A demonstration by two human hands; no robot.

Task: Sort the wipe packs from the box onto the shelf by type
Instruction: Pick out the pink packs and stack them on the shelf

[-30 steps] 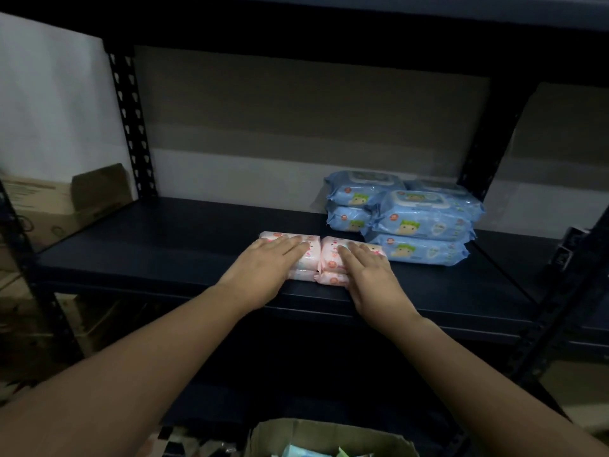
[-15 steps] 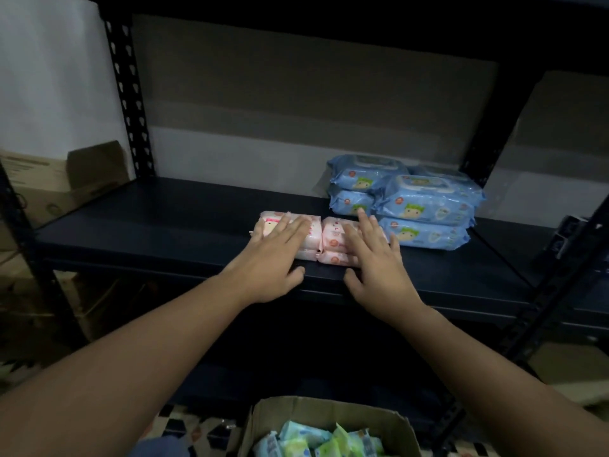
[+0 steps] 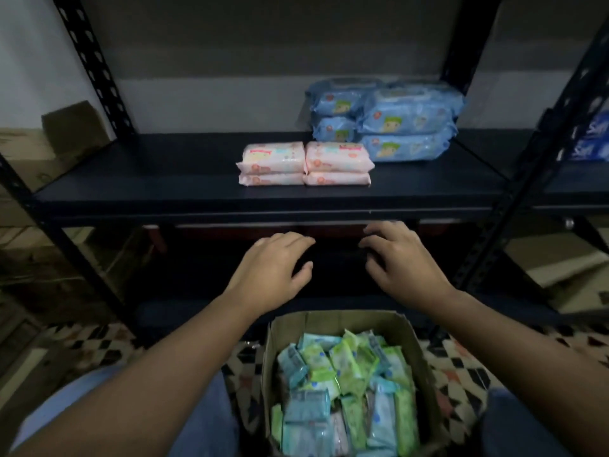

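Observation:
Several pink wipe packs (image 3: pixel 304 163) sit in two short stacks side by side on the dark shelf (image 3: pixel 164 179). Behind them to the right, larger blue wipe packs (image 3: pixel 392 122) are stacked against the back wall. A cardboard box (image 3: pixel 333 323) on the floor below holds several small green and light-blue packs (image 3: pixel 342 390). My left hand (image 3: pixel 273 272) and my right hand (image 3: pixel 400 262) hover empty below the shelf's front edge and above the box, fingers loosely bent, touching nothing.
Black perforated uprights (image 3: pixel 92 64) frame the shelf. Cardboard boxes (image 3: pixel 43 150) stand at the far left. Blue packages (image 3: pixel 590 136) sit on the neighbouring shelf at right. The floor (image 3: pixel 99 344) has a patterned tile. My knees flank the box.
Both hands have let go of the pink packs and drawn back off the shelf, down toward the box. The view has tilted down, showing the box's contents.

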